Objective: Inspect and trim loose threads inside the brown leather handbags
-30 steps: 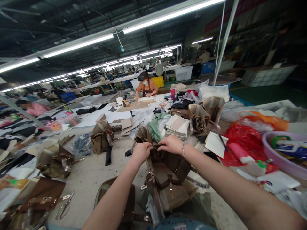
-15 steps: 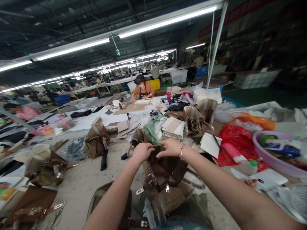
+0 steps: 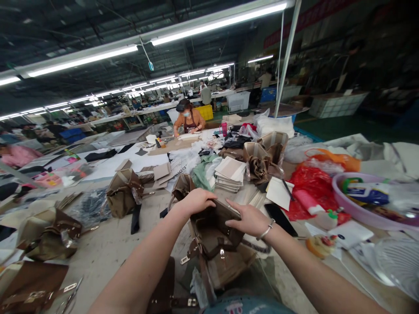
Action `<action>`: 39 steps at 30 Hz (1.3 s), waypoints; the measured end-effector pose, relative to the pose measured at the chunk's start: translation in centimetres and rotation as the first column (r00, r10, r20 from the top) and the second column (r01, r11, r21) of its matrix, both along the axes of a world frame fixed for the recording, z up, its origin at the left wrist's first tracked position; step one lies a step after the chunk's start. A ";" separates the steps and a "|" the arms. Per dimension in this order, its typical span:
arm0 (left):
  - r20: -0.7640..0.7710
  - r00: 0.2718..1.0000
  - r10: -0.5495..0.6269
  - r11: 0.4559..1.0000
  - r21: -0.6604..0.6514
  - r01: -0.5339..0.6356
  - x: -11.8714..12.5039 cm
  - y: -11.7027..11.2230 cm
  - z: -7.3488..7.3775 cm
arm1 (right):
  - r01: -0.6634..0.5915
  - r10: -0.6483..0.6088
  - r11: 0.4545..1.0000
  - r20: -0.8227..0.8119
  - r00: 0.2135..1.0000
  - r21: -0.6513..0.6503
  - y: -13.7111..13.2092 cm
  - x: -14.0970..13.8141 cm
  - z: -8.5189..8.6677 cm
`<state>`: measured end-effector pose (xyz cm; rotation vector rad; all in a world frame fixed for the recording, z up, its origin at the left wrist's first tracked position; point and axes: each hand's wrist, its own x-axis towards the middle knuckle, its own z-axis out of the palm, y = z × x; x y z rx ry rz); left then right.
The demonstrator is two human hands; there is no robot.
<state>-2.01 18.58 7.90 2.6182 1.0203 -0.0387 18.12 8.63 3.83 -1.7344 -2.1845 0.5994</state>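
Observation:
A brown handbag (image 3: 218,244) stands open-topped in front of me, its metal clasp and straps hanging on the near side. My left hand (image 3: 200,201) has its fingers bent over the bag's upper back rim, at the left. At the right of that same rim is my right hand (image 3: 252,220), with a bracelet at the wrist. Its thumb lies inside the opening and its index finger along the outside, with the edge between them. The bag's far side is mostly hidden by my hands.
More brown bags (image 3: 124,192) stand to the left and at the back right. A stack of boards (image 3: 230,173) lies beyond my hands. To the right are a black phone (image 3: 280,219), red plastic (image 3: 309,196) and a purple basin (image 3: 340,200). A co-worker (image 3: 189,120) sits across the table.
My right hand has shifted right and down along the rim, and its thumb and index finger are further apart. The left hand stays at the rim. The view has turned slightly right, uncovering the phone.

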 end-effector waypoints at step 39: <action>0.155 0.985 0.081 0.995 -0.063 -0.072 1.1 -0.3 -0.8 | 0.035 0.021 0.975 -0.244 0.969 0.221 5.1 0.5 -2.6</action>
